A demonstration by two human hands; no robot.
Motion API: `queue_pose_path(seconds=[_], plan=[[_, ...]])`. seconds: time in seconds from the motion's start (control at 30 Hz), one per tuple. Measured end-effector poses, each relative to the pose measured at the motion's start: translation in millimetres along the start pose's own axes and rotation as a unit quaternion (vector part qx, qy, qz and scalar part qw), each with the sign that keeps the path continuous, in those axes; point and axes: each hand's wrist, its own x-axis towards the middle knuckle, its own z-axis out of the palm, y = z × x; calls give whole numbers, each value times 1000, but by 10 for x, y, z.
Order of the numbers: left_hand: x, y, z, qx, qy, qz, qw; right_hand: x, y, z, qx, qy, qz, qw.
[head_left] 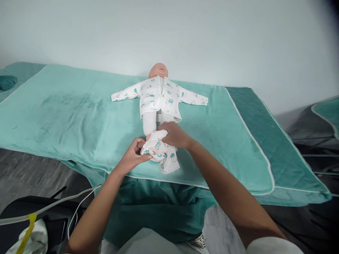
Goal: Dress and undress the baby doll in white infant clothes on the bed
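A baby doll lies on its back on a teal towel, arms spread, dressed in a white patterned jacket and white leggings. Bunched at its feet are small white patterned trousers. My left hand pinches the left side of the trousers' opening. My right hand grips the top of the bunched fabric beside the doll's legs. A bit of the doll's foot shows between my hands.
The towel covers a low bed against a white wall, with a darker teal cover at the right. A teal pillow sits far left. White cables and a black object lie at lower left on the floor.
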Motion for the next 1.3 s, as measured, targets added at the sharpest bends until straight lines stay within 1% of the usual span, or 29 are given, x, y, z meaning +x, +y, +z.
queue_pose_path(seconds=[0.07, 0.1, 0.2, 0.27, 0.3, 0.37, 0.4, 0.47, 0.5, 0.57, 0.63, 0.67, 0.7, 0.77, 0.83, 0.93, 1.0, 1.07, 1.13, 1.17, 1.27, 1.3], plan=[[-26, 3, 37, 39, -1, 4, 999, -14, 36, -59, 41, -2, -6, 999], [-33, 16, 57, 66, -4, 9, 998, -21, 59, -98, 70, -15, -15, 997], [-37, 80, 115, 159, -19, 39, 986, -38, 113, -225, 156, -76, -74, 982], [-41, 108, 144, 200, -17, 81, 976, -48, 115, -296, 162, -100, -112, 975], [-44, 110, 151, 205, -5, 106, 973, -53, 103, -324, 148, -106, -123, 976], [-40, 89, 150, 175, 49, 149, 972, -59, 63, -373, 112, -117, -128, 978], [-29, 70, 142, 143, 79, 156, 974, -59, 40, -395, 101, -122, -125, 979], [21, 38, 124, 58, 128, 142, 980, -43, -3, -442, 102, -134, -117, 979], [59, 32, 117, 15, 142, 127, 981, -26, -22, -467, 112, -147, -110, 977], [146, 48, 112, -53, 154, 98, 982, 24, -56, -511, 144, -192, -82, 967], [226, 99, 116, -100, 149, 79, 981, 84, -90, -534, 164, -243, -41, 955], [256, 129, 117, -120, 141, 69, 980, 114, -108, -535, 169, -256, -23, 951], [279, 157, 116, -142, 132, 56, 979, 142, -124, -528, 174, -255, -9, 951], [303, 192, 101, -182, 114, 29, 976, 185, -150, -491, 198, -218, 10, 956], [308, 192, 68, -199, 92, 3, 976, 211, -168, -435, 239, -161, 31, 957], [299, 153, 12, -170, 43, -20, 984, 225, -189, -335, 277, -87, 54, 955], [296, 137, -3, -142, 16, -33, 989, 221, -206, -279, 278, -55, 55, 957], [299, 140, 11, -137, 20, -41, 990, 210, -219, -252, 275, -49, 56, 959], [308, 155, 43, -167, 41, -29, 985, 197, -223, -263, 274, -71, 62, 957], [313, 161, 59, -191, 50, -16, 980, 192, -220, -281, 272, -94, 64, 956], [325, 156, 82, -243, 54, 16, 968, 186, -196, -357, 264, -188, 58, 944], [328, 148, 78, -251, 57, 20, 966, 187, -185, -378, 263, -211, 55, 940]])
